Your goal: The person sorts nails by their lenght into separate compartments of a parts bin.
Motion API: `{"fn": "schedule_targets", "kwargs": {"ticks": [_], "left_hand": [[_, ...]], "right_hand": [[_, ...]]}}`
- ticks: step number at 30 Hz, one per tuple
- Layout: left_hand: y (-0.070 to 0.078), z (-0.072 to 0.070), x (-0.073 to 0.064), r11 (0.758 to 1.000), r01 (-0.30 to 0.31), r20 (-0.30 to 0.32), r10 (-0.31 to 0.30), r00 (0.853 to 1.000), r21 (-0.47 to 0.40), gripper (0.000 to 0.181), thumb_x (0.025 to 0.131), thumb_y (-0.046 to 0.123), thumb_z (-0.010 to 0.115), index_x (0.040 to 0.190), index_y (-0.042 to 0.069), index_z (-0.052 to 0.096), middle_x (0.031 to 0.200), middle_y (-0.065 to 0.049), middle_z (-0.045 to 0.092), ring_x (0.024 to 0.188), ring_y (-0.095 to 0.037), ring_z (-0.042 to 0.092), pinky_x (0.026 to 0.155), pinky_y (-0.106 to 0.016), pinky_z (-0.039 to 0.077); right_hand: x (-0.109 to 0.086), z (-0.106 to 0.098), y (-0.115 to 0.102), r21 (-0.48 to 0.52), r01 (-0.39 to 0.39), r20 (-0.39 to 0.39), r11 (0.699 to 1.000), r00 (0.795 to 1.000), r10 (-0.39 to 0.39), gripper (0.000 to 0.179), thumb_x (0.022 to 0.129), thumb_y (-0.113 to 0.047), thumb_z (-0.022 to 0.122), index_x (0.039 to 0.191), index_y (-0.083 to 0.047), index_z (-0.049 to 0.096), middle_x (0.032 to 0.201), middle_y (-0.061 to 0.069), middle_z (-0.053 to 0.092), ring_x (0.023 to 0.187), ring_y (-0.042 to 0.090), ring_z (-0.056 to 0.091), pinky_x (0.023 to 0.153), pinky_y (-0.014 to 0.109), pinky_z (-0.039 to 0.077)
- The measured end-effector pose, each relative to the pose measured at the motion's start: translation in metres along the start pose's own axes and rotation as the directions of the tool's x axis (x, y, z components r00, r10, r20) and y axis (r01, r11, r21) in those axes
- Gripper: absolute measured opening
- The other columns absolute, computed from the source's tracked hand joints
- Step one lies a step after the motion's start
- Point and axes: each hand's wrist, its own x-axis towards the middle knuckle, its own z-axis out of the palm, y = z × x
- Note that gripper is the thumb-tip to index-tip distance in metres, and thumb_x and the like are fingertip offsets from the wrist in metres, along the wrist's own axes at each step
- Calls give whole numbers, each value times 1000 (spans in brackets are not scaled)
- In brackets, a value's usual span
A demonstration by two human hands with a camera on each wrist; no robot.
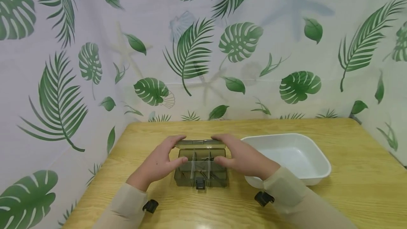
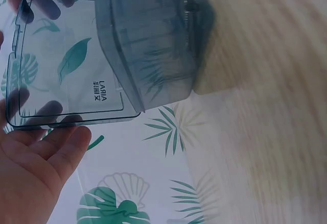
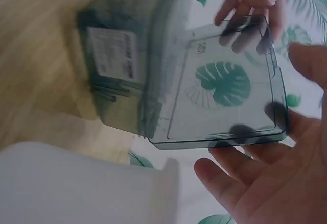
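Note:
A smoky, see-through compartment box [image 1: 201,172] stands on the table with its hinged lid [image 1: 200,144] raised at the back. Thin dark pieces lie in several compartments, too small to identify. My left hand [image 1: 159,162] is at the box's left, fingers behind the lid's edge, thumb over the front. On the other side my right hand [image 1: 245,156] mirrors it. Through the clear lid [image 3: 225,86] in the right wrist view, fingertips touch its rear while the thumb stays apart. The left wrist view shows the left fingers [image 2: 66,150] against the lid's edge.
A white plastic basin [image 1: 295,151] sits right of the box, close to the right forearm. Leaf-printed cloth [image 1: 203,63] hangs behind the wooden table [image 1: 178,207]. Black clips [image 1: 151,206] are at both cuffs.

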Motion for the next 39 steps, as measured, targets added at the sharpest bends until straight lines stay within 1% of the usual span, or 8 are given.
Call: {"fn": "schedule_targets", "kwargs": {"ticks": [5, 8, 11, 16, 19, 27, 33, 39], "left_hand": [[8, 3, -12, 969, -121, 148, 90, 985, 217, 74, 93, 57, 66, 155, 23, 44, 160, -3, 36, 146, -25, 33, 113, -53, 34], [10, 9, -12, 921, -193, 254, 108, 961, 337, 81, 92, 53, 71, 157, 17, 39, 162, -7, 32, 150, -28, 26, 117, -51, 28], [10, 18, -12, 862, -230, 320, 83, 944, 452, 92, 89, 54, 73, 161, 14, 30, 165, -11, 25, 152, -32, 19, 120, -51, 22], [10, 39, -11, 780, -193, 317, -7, 949, 595, 106, 86, 62, 71, 163, 12, 19, 166, -16, 15, 152, -36, 13, 120, -52, 20], [14, 50, -13, 755, -167, 300, -41, 953, 634, 107, 87, 63, 70, 163, 9, 16, 166, -20, 13, 152, -38, 11, 120, -53, 20], [22, 62, -18, 735, -90, 245, -106, 964, 672, 106, 88, 58, 71, 163, 8, 16, 166, -20, 10, 153, -37, 9, 120, -54, 19], [21, 66, -18, 729, -87, 215, -84, 973, 679, 106, 87, 62, 70, 162, 7, 21, 165, -21, 16, 152, -39, 13, 118, -55, 22], [22, 64, -19, 738, -108, 233, -68, 970, 666, 105, 89, 65, 65, 163, 8, 18, 166, -21, 12, 152, -38, 11, 119, -55, 21]], "right_hand": [[-7, 15, -5, -208, 77, 89, 975, 994, -60, 72, 94, -43, 72, 155, -16, 43, 157, 10, 39, 138, 32, 45, 106, 51, 43], [-6, 27, -6, -311, 138, 149, 940, 984, -95, 77, 93, -45, 72, 156, -14, 42, 159, 13, 36, 142, 33, 39, 111, 52, 38], [-5, 38, -5, -411, 179, 189, 894, 976, -108, 86, 91, -50, 72, 158, -12, 36, 162, 14, 30, 148, 34, 28, 116, 53, 29], [-4, 57, -5, -498, 190, 196, 846, 975, -104, 96, 89, -57, 70, 161, -10, 28, 165, 17, 20, 152, 35, 17, 119, 57, 20], [-4, 63, -4, -513, 172, 195, 841, 977, -81, 97, 89, -58, 69, 162, -10, 25, 166, 17, 17, 152, 35, 15, 119, 58, 19], [-7, 71, -4, -555, 178, 165, 813, 981, -103, 99, 88, -57, 71, 162, -9, 25, 165, 18, 19, 151, 36, 17, 118, 58, 21], [-6, 75, -4, -590, 172, 138, 789, 984, -111, 98, 89, -62, 68, 161, -9, 26, 164, 19, 22, 150, 37, 21, 116, 59, 25], [-8, 72, -3, -564, 162, 138, 810, 985, -101, 89, 97, -63, 55, 162, -10, 25, 165, 18, 20, 151, 36, 18, 118, 58, 22]]}}
